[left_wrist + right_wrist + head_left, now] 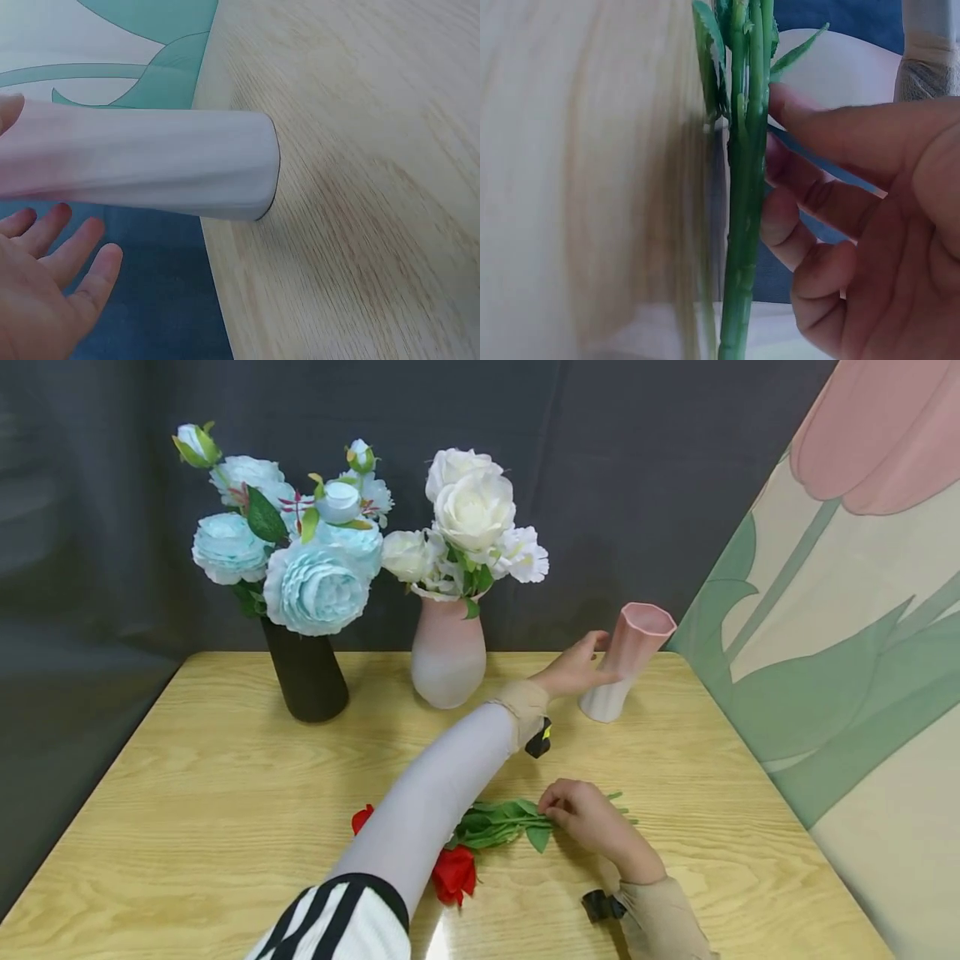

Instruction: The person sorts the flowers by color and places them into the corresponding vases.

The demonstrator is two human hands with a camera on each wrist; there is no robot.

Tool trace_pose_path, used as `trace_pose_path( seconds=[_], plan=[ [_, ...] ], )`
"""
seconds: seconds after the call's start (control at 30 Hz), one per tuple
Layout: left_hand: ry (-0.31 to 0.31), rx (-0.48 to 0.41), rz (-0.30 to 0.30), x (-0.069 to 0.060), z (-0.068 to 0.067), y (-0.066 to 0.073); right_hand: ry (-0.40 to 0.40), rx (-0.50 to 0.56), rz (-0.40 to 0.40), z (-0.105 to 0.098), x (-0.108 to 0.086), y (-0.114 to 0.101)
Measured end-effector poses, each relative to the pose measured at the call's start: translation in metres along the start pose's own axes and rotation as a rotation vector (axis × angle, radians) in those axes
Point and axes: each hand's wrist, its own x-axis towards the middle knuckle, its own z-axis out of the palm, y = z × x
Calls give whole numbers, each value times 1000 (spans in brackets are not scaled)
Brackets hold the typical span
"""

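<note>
A pink-to-white vase [628, 652] with a fluted rim stands tilted on the table's right side. My left hand [573, 668] reaches around its side, fingers spread. In the left wrist view the vase [187, 161] lies between the thumb and the other fingers, which stay apart from it. Red roses [453, 875] with green stems [517, 828] lie on the table, partly hidden under my left forearm. My right hand [588, 818] is at the stems. In the right wrist view its loosely bent fingertips meet the edge of the stems [746, 187], without visibly wrapping them.
A black vase [306, 672] with pale blue flowers [318, 585] stands at the back left. Beside it is a pink-and-white vase [448, 652] with white flowers [474, 510]. A dark cloth [637, 460] hangs behind the wooden table [187, 827]; a tulip-patterned panel [847, 635] stands right.
</note>
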Motion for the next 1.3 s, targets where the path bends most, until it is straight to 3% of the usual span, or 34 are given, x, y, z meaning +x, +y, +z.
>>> trace_pose_path(
  seconds=[0.17,0.37,0.5,0.7,0.8,1.07,1.3],
  plan=[
    [31,8,-2,2,2,2,-21,23,-34,2,1,1],
    [87,-81,-65,-1,4,-2,-79,33,-35,11,5,-1],
    [102,-82,-95,1,4,-7,-89,-13,-61,14,6,-2],
    [118,-39,-94,14,11,-10,-66,-132,-73,11,6,-2],
    [131,1,-115,21,15,-11,-69,-142,-69,11,6,-1],
    [153,-35,-129,27,18,1,-45,-180,-92,5,6,-4],
    [139,49,-165,30,22,4,-7,-176,-96,-1,1,2]
  ],
)
